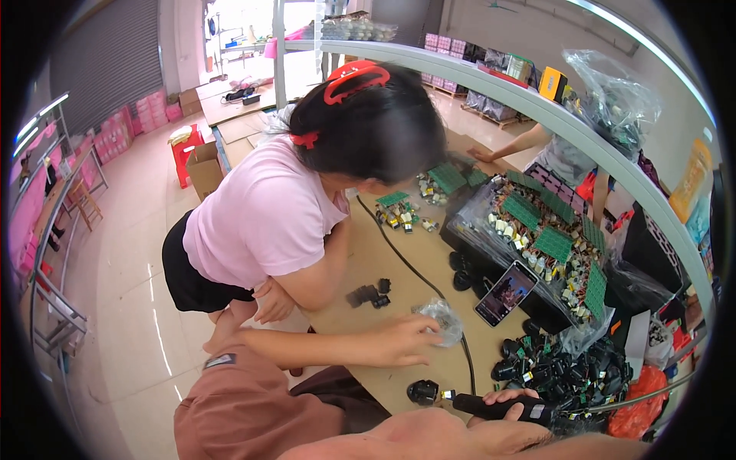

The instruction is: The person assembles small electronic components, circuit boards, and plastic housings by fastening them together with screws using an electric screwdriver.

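Observation:
My left hand (410, 341) reaches across the table with its fingers apart. Its fingertips are at the edge of a small clear plastic bag (441, 320) whose contents are hard to make out. Wrapped in my right hand (506, 406) is a black electric screwdriver (479, 406), lying roughly level and pointing left. Just past its tip sits a round black plastic housing (422, 392) with a small white and yellow connector beside it. Several small black parts (372, 293) lie on the table left of the bag.
A phone (507, 293) leans against a black crate (491, 257) of green circuit boards and wired parts. A heap of black housings (560, 368) lies at right. A black cable (414, 268) crosses the table (360, 249). A person in pink (261, 207) leans in at left; another's hand (481, 153) shows beyond.

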Demonstrator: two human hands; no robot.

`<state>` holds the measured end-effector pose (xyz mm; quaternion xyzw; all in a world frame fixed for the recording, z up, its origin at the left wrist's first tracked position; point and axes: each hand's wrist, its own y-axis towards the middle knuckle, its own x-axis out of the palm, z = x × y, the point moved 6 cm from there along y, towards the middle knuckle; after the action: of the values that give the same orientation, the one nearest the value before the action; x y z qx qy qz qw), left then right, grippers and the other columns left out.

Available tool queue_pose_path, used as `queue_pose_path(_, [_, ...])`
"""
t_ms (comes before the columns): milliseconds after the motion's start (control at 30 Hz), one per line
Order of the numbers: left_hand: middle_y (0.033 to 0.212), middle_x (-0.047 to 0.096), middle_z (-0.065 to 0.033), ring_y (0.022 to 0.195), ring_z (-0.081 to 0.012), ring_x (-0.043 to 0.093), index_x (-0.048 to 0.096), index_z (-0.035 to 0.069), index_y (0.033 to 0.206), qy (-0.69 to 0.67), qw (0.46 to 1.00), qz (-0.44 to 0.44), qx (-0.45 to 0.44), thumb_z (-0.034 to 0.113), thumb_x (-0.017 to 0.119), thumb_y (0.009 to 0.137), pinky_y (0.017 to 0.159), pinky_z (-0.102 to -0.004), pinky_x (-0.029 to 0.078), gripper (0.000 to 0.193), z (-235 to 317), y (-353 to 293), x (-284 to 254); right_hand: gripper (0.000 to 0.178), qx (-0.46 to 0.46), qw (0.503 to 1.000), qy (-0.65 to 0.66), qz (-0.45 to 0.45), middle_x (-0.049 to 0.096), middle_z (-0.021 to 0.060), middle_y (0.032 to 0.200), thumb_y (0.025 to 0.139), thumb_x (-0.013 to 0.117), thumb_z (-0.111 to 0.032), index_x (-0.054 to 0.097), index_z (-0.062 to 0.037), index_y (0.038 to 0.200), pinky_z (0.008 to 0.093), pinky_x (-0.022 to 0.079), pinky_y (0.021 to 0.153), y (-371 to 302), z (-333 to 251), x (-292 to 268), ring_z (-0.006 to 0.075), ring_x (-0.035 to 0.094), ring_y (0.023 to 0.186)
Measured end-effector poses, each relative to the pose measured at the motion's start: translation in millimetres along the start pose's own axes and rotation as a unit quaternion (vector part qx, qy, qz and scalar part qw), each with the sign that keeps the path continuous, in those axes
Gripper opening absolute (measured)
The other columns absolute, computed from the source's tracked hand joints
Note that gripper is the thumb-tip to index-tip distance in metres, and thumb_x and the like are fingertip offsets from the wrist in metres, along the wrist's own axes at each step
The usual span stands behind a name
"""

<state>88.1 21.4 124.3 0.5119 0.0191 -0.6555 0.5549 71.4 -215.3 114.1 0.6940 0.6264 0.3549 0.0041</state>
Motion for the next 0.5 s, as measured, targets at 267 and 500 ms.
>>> queue_pose_path(267, [0.109,0.054,-0.0117,0.104,-0.0211,0.050,0.060,0.003,0.106,0.338,0.802,0.493,-0.021,0.021,0.046,0.092,0.087,-0.0307,0.040,0.026,32.6,-3.4,-355.4,0.034,0.016,0.998,0.054,0.035,0.048,0.0078,0.076,0.090,0.052,-0.025,0.038,-0.0084,0.116,0.0343,0.047,0.058,-0.8,2.6,-5.1,0.0181,0.049,0.062])
queue_pose_path(500, [0.144,0.029,-0.0096,0.134,-0.0280,0.022,0.052,0.017,0.126,0.099,0.923,0.201,-0.312,0.062,0.019,0.090,0.107,-0.0456,0.016,0.066,-133.9,72.1,-424.7,0.034,-0.004,0.998,0.056,0.005,0.048,0.0074,0.076,0.091,0.052,-0.025,0.038,-0.0090,0.117,0.0333,0.048,0.059,1.6,12.6,-20.1,0.0174,0.048,0.062])
